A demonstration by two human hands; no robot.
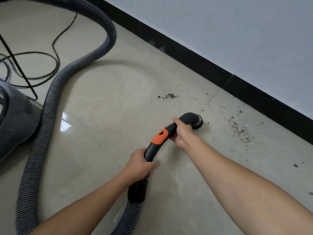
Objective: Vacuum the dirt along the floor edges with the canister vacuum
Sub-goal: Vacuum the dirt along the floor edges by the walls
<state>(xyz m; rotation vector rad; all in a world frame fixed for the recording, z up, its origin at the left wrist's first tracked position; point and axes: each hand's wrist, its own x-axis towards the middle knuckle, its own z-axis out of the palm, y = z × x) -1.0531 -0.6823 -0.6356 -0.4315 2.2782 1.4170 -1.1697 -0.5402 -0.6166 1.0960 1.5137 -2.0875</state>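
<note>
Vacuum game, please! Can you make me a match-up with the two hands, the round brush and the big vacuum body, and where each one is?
Things:
1. left hand
2. right hand
3. round brush
4. vacuum body

Places:
A. at the picture's left edge
B. close to the scattered dirt
C. gripping the tube just past the orange slider
D. gripping the handle just above the hose cuff

Pairs: 1-D, 2-C, 3-B, 4-A.

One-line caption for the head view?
Left hand and right hand grip the vacuum wand, its brush nozzle near dirt scattered beside the black baseboard.
</note>
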